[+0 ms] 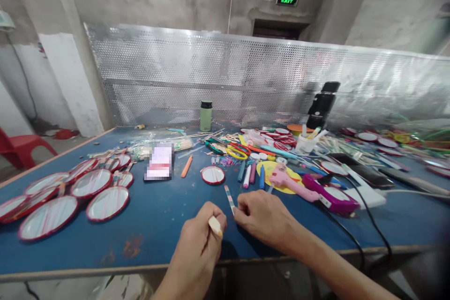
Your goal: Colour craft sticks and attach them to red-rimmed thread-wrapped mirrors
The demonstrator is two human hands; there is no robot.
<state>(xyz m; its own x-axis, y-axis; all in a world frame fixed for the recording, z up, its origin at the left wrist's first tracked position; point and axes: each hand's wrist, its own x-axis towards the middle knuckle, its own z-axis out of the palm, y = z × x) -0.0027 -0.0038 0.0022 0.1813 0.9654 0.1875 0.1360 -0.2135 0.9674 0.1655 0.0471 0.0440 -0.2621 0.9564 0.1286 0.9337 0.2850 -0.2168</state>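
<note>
My left hand is closed round a cream-coloured marker, whose yellowish end points toward me. To its right, my right hand has its fingers curled, thumb and forefinger pinching the near end of a flat craft stick. Pale and bluish bands cross this stick, which lies low over the blue table. Just beyond it rests a small round mirror with a red rim. Several markers, among them a blue one, lie past my right hand, beside a yellow disc and a pink glue gun.
Red-rimmed round mirrors overlap at the left, near a phone and an orange marker. A green bottle stands before a perforated metal screen. Scissors, sticks and a purple device with cables crowd the right.
</note>
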